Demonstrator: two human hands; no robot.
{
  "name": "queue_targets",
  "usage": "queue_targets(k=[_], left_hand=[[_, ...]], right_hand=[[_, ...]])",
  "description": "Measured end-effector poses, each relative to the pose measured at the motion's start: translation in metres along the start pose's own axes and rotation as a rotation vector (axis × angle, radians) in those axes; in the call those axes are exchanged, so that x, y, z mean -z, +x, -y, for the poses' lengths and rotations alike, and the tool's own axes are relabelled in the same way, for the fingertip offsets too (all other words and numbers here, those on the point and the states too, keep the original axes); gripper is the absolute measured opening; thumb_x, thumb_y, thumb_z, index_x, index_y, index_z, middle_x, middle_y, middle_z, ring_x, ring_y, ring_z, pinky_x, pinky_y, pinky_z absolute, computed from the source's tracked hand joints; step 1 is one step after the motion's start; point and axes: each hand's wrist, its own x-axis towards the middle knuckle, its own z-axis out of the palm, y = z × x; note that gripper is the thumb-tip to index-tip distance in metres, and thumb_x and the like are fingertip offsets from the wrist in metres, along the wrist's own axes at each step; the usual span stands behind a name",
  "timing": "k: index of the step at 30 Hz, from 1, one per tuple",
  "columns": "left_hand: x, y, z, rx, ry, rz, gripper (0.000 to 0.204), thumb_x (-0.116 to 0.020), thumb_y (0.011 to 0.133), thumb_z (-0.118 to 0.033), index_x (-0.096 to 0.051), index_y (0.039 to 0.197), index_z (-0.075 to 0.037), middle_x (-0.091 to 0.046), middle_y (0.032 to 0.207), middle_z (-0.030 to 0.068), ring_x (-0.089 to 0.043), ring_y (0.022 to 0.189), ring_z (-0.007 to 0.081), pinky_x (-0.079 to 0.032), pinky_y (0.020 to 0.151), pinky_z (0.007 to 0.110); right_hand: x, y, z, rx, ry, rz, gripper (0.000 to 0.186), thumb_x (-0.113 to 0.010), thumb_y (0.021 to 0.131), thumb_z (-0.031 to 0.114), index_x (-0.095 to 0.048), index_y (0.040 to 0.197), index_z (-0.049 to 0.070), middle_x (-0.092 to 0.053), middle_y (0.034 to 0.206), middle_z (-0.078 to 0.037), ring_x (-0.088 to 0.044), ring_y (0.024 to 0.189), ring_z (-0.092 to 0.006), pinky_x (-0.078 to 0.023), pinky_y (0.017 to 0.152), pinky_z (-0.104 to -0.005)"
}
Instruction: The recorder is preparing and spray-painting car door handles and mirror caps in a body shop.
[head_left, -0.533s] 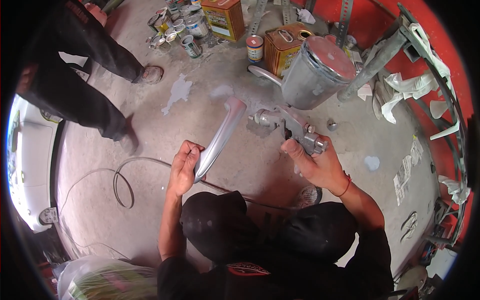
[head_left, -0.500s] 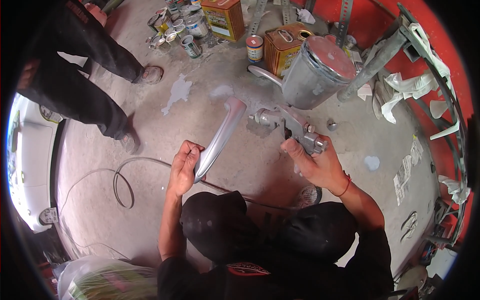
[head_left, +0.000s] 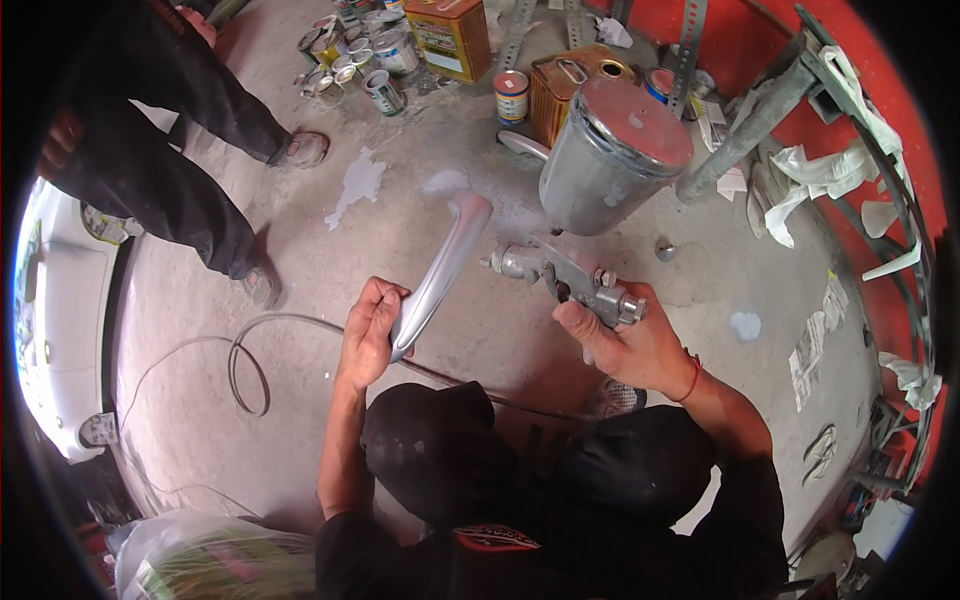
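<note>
My left hand (head_left: 370, 335) is closed around the lower end of a silver car door handle (head_left: 447, 265), whose curved top points up and away from me. In my right hand (head_left: 635, 340) is a metal spray gun (head_left: 575, 275), its nozzle turned left toward the door handle and a little apart from it. A large silver paint cup (head_left: 610, 165) with a pinkish lid rises from the gun's far side. My right thumb lies over the gun's back, while the other fingers are mostly hidden beneath. No spray can be made out.
Another silver handle-shaped piece (head_left: 522, 146) lies partly behind the cup. Paint cans (head_left: 383, 92) and square tins (head_left: 447, 40) stand at the back. A co-worker's legs (head_left: 190, 200) are at left, near a white car bumper (head_left: 75, 330). A hose (head_left: 265, 325) loops across the floor; a metal stand (head_left: 750, 130) is at right.
My right hand has brought the spray gun and its cup slightly left, with the nozzle a bit lower and nearer the door handle. My left hand and the door handle have barely moved.
</note>
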Motion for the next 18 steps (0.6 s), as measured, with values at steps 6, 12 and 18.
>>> queue_targets(k=[6, 12, 18], left_hand=[[0.0011, 0.0018, 0.0009, 0.018, 0.005, -0.002, 0.033, -0.044, 0.101, -0.037, -0.049, 0.101, -0.004, -0.055, 0.072, 0.0059, -0.053, 0.049, 0.0116, -0.042, 0.044, 0.024], [0.0004, 0.0022, -0.0013, 0.011, 0.019, -0.010, 0.033, -0.043, 0.101, -0.037, -0.049, 0.101, -0.004, -0.055, 0.071, 0.0059, -0.053, 0.049, 0.0118, -0.042, 0.045, 0.024], [-0.0002, 0.0030, -0.0010, 0.008, 0.009, -0.008, 0.033, -0.043, 0.101, -0.037, -0.048, 0.101, -0.004, -0.056, 0.073, 0.0060, -0.053, 0.050, 0.0116, -0.043, 0.046, 0.025]], right_hand=[[-0.0035, -0.0022, 0.0049, 0.090, 0.055, 0.032, 0.034, -0.059, 0.095, 0.027, -0.058, 0.123, 0.008, -0.053, 0.066, -0.011, -0.050, 0.057, -0.0232, -0.044, 0.058, -0.0342], [-0.0059, -0.0019, 0.0071, 0.078, 0.064, 0.076, 0.022, -0.061, 0.094, 0.025, -0.058, 0.093, 0.003, -0.054, 0.068, -0.011, -0.051, 0.058, -0.0224, -0.045, 0.059, -0.0342], [-0.0062, -0.0031, 0.0086, 0.092, 0.066, 0.098, 0.022, -0.062, 0.093, 0.024, -0.058, 0.093, 0.003, -0.055, 0.068, -0.012, -0.052, 0.059, -0.0248, -0.045, 0.059, -0.0353]])
